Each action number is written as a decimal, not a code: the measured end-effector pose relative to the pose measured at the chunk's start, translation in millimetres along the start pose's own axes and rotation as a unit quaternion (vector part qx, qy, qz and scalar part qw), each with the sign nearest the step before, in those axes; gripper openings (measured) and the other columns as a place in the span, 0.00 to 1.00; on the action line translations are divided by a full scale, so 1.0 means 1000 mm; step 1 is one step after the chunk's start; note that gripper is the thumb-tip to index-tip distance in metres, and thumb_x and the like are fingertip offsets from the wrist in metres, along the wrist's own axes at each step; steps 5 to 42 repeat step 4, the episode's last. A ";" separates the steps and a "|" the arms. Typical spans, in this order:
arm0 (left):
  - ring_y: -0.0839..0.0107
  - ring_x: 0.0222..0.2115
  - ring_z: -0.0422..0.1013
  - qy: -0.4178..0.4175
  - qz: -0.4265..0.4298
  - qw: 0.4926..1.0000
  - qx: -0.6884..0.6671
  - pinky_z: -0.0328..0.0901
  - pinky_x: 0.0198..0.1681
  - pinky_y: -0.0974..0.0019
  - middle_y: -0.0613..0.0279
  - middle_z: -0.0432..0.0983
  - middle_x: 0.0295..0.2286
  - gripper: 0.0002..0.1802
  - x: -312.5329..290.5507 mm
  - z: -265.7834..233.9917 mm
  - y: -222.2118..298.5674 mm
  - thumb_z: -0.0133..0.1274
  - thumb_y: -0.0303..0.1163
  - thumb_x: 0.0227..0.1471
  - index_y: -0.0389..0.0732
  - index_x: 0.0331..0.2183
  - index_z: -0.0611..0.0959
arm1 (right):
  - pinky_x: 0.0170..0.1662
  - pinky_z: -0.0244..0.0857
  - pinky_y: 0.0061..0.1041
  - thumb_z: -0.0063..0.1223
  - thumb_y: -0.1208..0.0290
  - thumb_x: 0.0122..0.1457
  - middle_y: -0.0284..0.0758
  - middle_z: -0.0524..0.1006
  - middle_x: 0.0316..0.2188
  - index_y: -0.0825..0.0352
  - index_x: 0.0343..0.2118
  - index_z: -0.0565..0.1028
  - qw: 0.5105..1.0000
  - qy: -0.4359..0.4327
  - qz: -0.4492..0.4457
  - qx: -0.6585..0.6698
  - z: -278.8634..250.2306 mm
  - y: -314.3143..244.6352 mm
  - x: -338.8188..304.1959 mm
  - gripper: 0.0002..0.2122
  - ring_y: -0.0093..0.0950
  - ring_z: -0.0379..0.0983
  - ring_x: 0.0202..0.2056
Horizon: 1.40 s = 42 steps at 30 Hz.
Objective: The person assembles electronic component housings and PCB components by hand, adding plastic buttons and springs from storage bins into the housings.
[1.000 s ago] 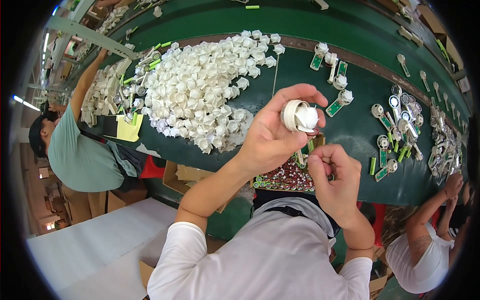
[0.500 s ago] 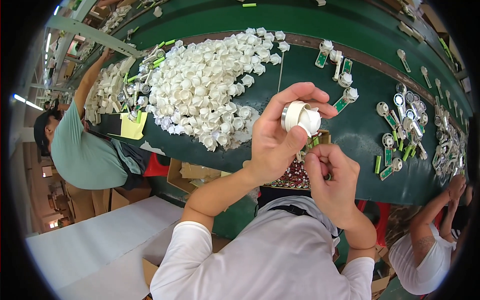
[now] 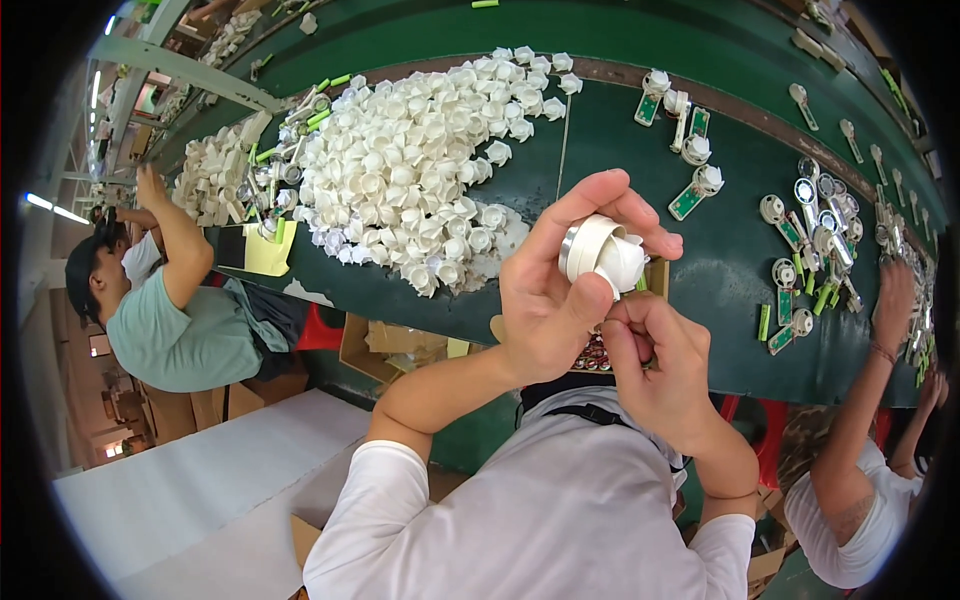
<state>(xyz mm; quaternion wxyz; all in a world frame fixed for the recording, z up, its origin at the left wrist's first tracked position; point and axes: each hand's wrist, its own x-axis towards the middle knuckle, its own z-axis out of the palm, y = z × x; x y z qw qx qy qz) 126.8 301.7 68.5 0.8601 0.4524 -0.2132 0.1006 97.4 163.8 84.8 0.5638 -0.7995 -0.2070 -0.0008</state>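
My left hand (image 3: 537,310) is closed around a round cream-white housing (image 3: 594,245) with a silver metal rim. A white petal-shaped piece (image 3: 624,268) sits at the housing's right end. Just below it is my right hand (image 3: 668,375), thumb and fingertips pinched together close to my left thumb. Whatever lies between those fingertips is too small to make out. To the left, a large pile of white petal-shaped pieces (image 3: 400,180) covers part of the green table (image 3: 600,140).
Beneath my hands, a box holds small red and silver parts (image 3: 594,355). Assemblies with green circuit boards (image 3: 690,200) lie on the right, near green cylindrical cells (image 3: 764,322). A co-worker in green (image 3: 180,330) is at left; another co-worker's arm (image 3: 870,380) reaches in at right.
My right fingertips have moved slightly up and left, closer beneath the housing. The left co-worker's arm has bent back, and the right co-worker's hand has reached farther over the table.
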 end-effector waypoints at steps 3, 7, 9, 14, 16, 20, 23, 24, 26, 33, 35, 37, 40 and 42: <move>0.59 0.44 0.73 -0.017 0.013 0.998 0.052 0.68 0.52 0.49 0.51 0.67 0.46 0.38 -0.003 -0.003 -0.001 0.49 0.47 0.60 0.33 0.61 0.58 | 0.21 0.62 0.22 0.57 0.84 0.53 0.36 0.74 0.22 0.69 0.31 0.71 0.999 0.001 -0.033 -0.018 0.001 0.001 -0.001 0.06 0.23 0.67 0.17; 0.60 0.44 0.73 -0.031 0.023 0.998 0.058 0.68 0.52 0.48 0.51 0.67 0.47 0.38 -0.004 -0.003 -0.003 0.49 0.47 0.61 0.33 0.61 0.57 | 0.21 0.62 0.22 0.57 0.83 0.53 0.36 0.74 0.22 0.69 0.31 0.71 0.999 0.001 -0.034 -0.024 0.001 0.001 -0.003 0.06 0.24 0.67 0.17; 0.60 0.44 0.73 -0.031 0.023 0.998 0.058 0.68 0.52 0.48 0.51 0.67 0.47 0.38 -0.004 -0.003 -0.003 0.49 0.47 0.61 0.33 0.61 0.57 | 0.21 0.62 0.22 0.57 0.83 0.53 0.36 0.74 0.22 0.69 0.31 0.71 0.999 0.001 -0.034 -0.024 0.001 0.001 -0.003 0.06 0.24 0.67 0.17; 0.60 0.44 0.73 -0.031 0.023 0.998 0.058 0.68 0.52 0.48 0.51 0.67 0.47 0.38 -0.004 -0.003 -0.003 0.49 0.47 0.61 0.33 0.61 0.57 | 0.21 0.62 0.22 0.57 0.83 0.53 0.36 0.74 0.22 0.69 0.31 0.71 0.999 0.001 -0.034 -0.024 0.001 0.001 -0.003 0.06 0.24 0.67 0.17; 0.60 0.44 0.73 -0.031 0.023 0.998 0.058 0.68 0.52 0.48 0.51 0.67 0.47 0.38 -0.004 -0.003 -0.003 0.49 0.47 0.61 0.33 0.61 0.57 | 0.21 0.62 0.22 0.57 0.83 0.53 0.36 0.74 0.22 0.69 0.31 0.71 0.999 0.001 -0.034 -0.024 0.001 0.001 -0.003 0.06 0.24 0.67 0.17; 0.60 0.44 0.73 -0.031 0.023 0.998 0.058 0.68 0.52 0.48 0.51 0.67 0.47 0.38 -0.004 -0.003 -0.003 0.49 0.47 0.61 0.33 0.61 0.57 | 0.21 0.62 0.22 0.57 0.83 0.53 0.36 0.74 0.22 0.69 0.31 0.71 0.999 0.001 -0.034 -0.024 0.001 0.001 -0.003 0.06 0.24 0.67 0.17; 0.60 0.44 0.73 -0.031 0.023 0.998 0.058 0.68 0.52 0.48 0.51 0.67 0.47 0.38 -0.004 -0.003 -0.003 0.49 0.47 0.61 0.33 0.61 0.57 | 0.21 0.62 0.22 0.57 0.83 0.53 0.36 0.74 0.22 0.69 0.31 0.71 0.999 0.001 -0.034 -0.024 0.001 0.001 -0.003 0.06 0.24 0.67 0.17; 0.60 0.44 0.73 -0.031 0.023 0.998 0.058 0.68 0.52 0.48 0.51 0.67 0.47 0.38 -0.004 -0.003 -0.003 0.49 0.47 0.61 0.33 0.61 0.57 | 0.21 0.62 0.22 0.57 0.83 0.53 0.36 0.74 0.22 0.69 0.31 0.71 0.999 0.001 -0.034 -0.024 0.001 0.001 -0.003 0.06 0.24 0.67 0.17; 0.60 0.44 0.73 -0.031 0.023 0.998 0.058 0.68 0.52 0.48 0.51 0.67 0.47 0.38 -0.004 -0.003 -0.003 0.49 0.47 0.61 0.33 0.61 0.57 | 0.21 0.62 0.22 0.57 0.83 0.53 0.36 0.74 0.22 0.69 0.31 0.71 0.999 0.001 -0.034 -0.024 0.001 0.001 -0.003 0.06 0.24 0.67 0.17; 0.60 0.44 0.73 -0.031 0.023 0.998 0.058 0.68 0.52 0.48 0.51 0.67 0.47 0.38 -0.004 -0.003 -0.003 0.49 0.47 0.61 0.33 0.61 0.57 | 0.21 0.62 0.22 0.57 0.83 0.53 0.36 0.74 0.22 0.69 0.31 0.71 0.999 0.001 -0.034 -0.024 0.001 0.001 -0.003 0.06 0.24 0.67 0.17; 0.60 0.44 0.73 -0.031 0.023 0.998 0.058 0.68 0.52 0.48 0.51 0.67 0.47 0.38 -0.004 -0.003 -0.003 0.49 0.47 0.61 0.33 0.61 0.57 | 0.21 0.62 0.22 0.57 0.83 0.53 0.36 0.74 0.22 0.69 0.31 0.71 0.999 0.001 -0.034 -0.024 0.001 0.001 -0.003 0.06 0.24 0.67 0.17; 0.60 0.44 0.73 -0.031 0.023 0.998 0.058 0.68 0.52 0.48 0.51 0.67 0.47 0.38 -0.004 -0.003 -0.003 0.49 0.47 0.61 0.33 0.61 0.57 | 0.21 0.62 0.22 0.57 0.83 0.53 0.36 0.74 0.22 0.69 0.31 0.71 0.999 0.001 -0.034 -0.024 0.001 0.001 -0.003 0.06 0.24 0.67 0.17; 0.60 0.44 0.73 -0.031 0.023 0.998 0.058 0.68 0.52 0.48 0.51 0.67 0.47 0.38 -0.004 -0.003 -0.003 0.49 0.47 0.61 0.33 0.61 0.57 | 0.21 0.62 0.22 0.57 0.83 0.53 0.36 0.74 0.22 0.69 0.31 0.71 0.999 0.001 -0.034 -0.024 0.001 0.001 -0.003 0.06 0.24 0.67 0.17; 0.60 0.44 0.73 -0.031 0.023 0.998 0.058 0.68 0.52 0.48 0.51 0.67 0.47 0.38 -0.004 -0.003 -0.003 0.49 0.47 0.61 0.33 0.61 0.57 | 0.21 0.62 0.22 0.57 0.83 0.53 0.36 0.74 0.22 0.69 0.31 0.71 0.999 0.001 -0.034 -0.024 0.001 0.001 -0.003 0.06 0.24 0.67 0.17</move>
